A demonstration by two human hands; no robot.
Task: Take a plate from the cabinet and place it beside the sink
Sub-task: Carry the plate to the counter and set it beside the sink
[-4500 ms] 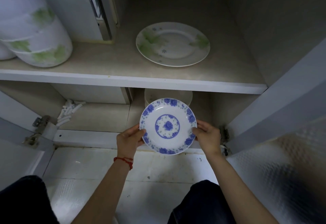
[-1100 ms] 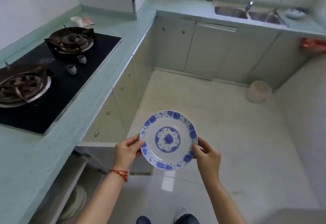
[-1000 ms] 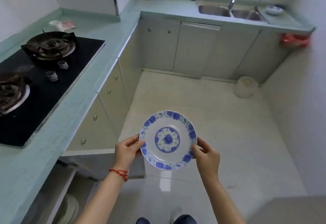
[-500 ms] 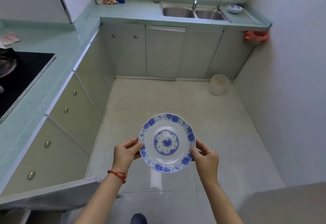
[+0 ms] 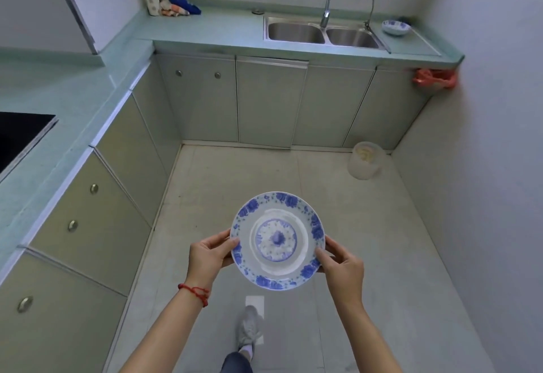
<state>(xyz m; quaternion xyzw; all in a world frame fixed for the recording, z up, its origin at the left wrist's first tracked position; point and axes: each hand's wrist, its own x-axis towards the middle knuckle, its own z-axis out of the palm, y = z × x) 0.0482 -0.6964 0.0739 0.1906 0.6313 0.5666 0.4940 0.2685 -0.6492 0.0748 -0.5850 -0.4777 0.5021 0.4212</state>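
Note:
A white plate with blue flowers (image 5: 277,240) is held face up in front of me, over the floor. My left hand (image 5: 210,250) grips its left rim and my right hand (image 5: 340,264) grips its right rim. Far ahead, a steel double sink (image 5: 323,33) with a tall tap is set into the green counter (image 5: 211,30) under the window.
A small blue-patterned bowl (image 5: 395,27) sits on the counter right of the sink. A cup and cloths (image 5: 173,5) lie at the counter's back left. A pale bucket (image 5: 365,159) stands on the floor by the right wall. Cabinets line the left side, beside a black hob (image 5: 17,137).
I have taken the plate out of the cabinet and turned right to face the sink. The sink has drawn nearer; the hob has slid out to the left edge.

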